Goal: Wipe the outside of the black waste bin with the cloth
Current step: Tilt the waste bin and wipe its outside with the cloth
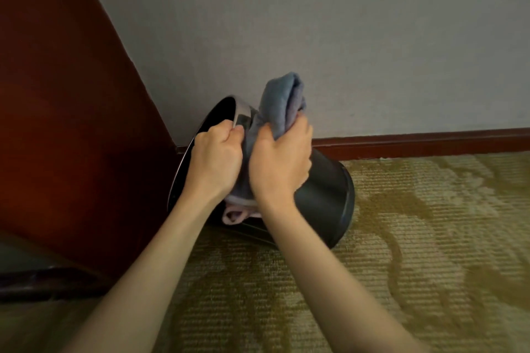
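The black waste bin (324,195) is tilted on its side on the carpet, its silver-rimmed mouth facing left toward the wooden furniture and its base pointing right. My left hand (216,160) grips the bin's rim at the top. My right hand (282,163) is closed on a blue-grey cloth (282,103), which is bunched above my fist and drapes down over the bin's side between my hands. A pale pink edge of the cloth (233,213) hangs below my wrists. Most of the bin's upper side is hidden behind my hands.
A dark red-brown wooden panel (63,123) stands close on the left, right beside the bin's mouth. A grey wall (344,37) with a dark wooden skirting board (415,142) runs behind. Patterned green-beige carpet (415,238) covers the floor to the right and front.
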